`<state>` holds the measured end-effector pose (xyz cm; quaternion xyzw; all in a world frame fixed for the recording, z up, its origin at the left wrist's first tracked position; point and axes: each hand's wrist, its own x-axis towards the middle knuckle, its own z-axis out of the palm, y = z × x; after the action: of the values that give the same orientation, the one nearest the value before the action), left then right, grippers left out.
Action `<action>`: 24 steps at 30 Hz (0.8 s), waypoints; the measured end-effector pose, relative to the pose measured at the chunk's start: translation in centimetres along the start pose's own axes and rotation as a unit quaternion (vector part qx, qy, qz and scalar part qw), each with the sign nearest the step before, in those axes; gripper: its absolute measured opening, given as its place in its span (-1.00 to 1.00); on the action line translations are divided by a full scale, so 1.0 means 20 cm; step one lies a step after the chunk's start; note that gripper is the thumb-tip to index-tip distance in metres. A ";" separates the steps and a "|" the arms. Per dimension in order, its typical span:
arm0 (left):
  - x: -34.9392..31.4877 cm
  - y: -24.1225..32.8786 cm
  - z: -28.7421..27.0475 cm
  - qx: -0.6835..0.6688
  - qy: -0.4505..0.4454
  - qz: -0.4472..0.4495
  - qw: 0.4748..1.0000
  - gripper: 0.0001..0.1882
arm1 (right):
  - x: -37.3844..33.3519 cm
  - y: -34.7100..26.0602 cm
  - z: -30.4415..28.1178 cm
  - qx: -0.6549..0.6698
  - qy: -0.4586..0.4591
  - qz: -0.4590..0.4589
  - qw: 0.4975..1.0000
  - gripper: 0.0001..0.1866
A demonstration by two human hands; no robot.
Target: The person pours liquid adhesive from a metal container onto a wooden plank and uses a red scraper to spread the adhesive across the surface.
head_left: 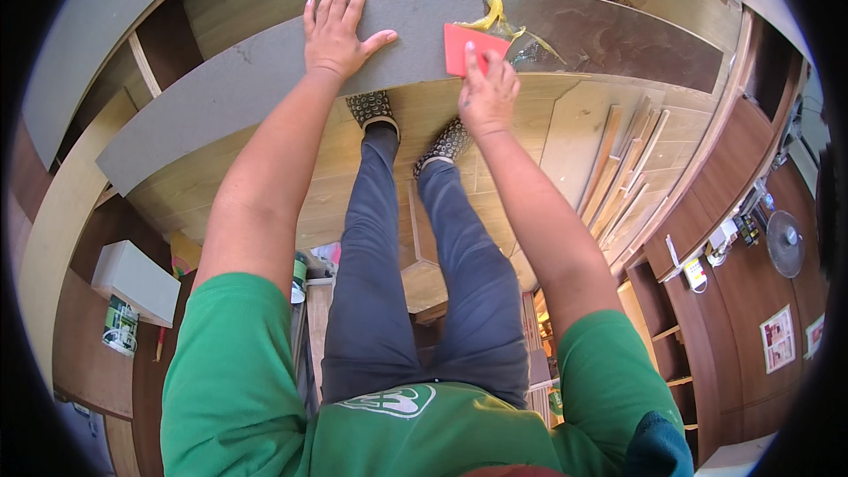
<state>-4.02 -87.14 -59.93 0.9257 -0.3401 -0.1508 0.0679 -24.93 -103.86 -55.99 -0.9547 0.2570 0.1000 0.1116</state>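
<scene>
A long grey board [247, 79] lies across in front of me, its right part coated with something brown and shiny [632, 40]. My left hand [337, 34] rests on the board with fingers spread and thumb out, holding nothing. Between the fingers of my right hand [488, 95] is a flat red spreader [458, 44], its face against the board. Just beyond the spreader a thick yellow smear of glue-like paste [495, 11] sits on the board, with thin streaks running off to the right.
Open wooden cabinet frames [146, 62] stand beyond and beside the board. Thin wooden strips [623, 168] lie at the right. To the left are a white box [137, 281] and a can [121, 325]. A round glass lid [784, 243] is at far right.
</scene>
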 end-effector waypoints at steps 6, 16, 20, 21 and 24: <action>-0.02 -0.02 0.03 0.039 0.013 0.001 0.999 -0.02 | -0.25 -0.12 -0.09 0.096 -0.060 -0.024 0.993 -0.34; -0.02 -0.04 0.06 0.075 0.013 0.010 0.997 -0.01 | 0.00 0.88 -0.44 0.490 0.056 0.328 0.806 -0.71; -0.05 -0.06 0.09 0.077 0.027 0.008 0.997 -0.02 | 0.22 1.18 -0.42 0.456 0.106 0.326 0.821 -0.69; -0.05 -0.05 0.09 0.072 0.028 0.012 0.997 -0.02 | 0.28 1.25 -0.42 0.423 0.112 0.334 0.835 -0.68; -0.04 -0.04 0.09 0.061 0.031 0.020 0.997 -0.03 | 0.38 1.43 -0.40 0.341 0.075 0.360 0.865 -0.64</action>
<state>-4.65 -86.05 -61.54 0.9254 -0.3649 -0.0995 0.0244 -32.21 -133.69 -54.91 -0.7027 0.6088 -0.0320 0.3668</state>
